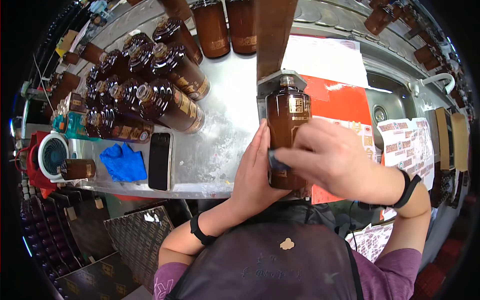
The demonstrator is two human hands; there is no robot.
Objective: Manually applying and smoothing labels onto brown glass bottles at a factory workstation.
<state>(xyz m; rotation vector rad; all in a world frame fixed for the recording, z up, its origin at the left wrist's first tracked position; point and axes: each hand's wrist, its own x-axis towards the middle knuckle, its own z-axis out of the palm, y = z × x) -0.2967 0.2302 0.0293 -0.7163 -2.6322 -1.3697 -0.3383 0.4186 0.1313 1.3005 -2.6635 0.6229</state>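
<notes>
A brown glass bottle (280, 120) with gold print lies in front of me, its neck against a grey metal bracket (282, 80). My left hand (250, 167) grips the bottle's lower left side, fingers stretched along the glass and the palm near its base. Over the lower front of the bottle, my right hand (332, 155) pinches a small dark flat piece (276, 159) against the glass. That hand is slightly blurred, and it covers the bottle's right side. The exact kind of the dark piece cannot be made out.
Several brown bottles (172, 107) crowd the metal table (220, 150) at left. Nearer lie a phone (160, 161), a blue cloth (123, 162) and a small fan (53, 156). Printed red and white sheets (340, 100) lie right, beside a sink (395, 105) with a tap (440, 80).
</notes>
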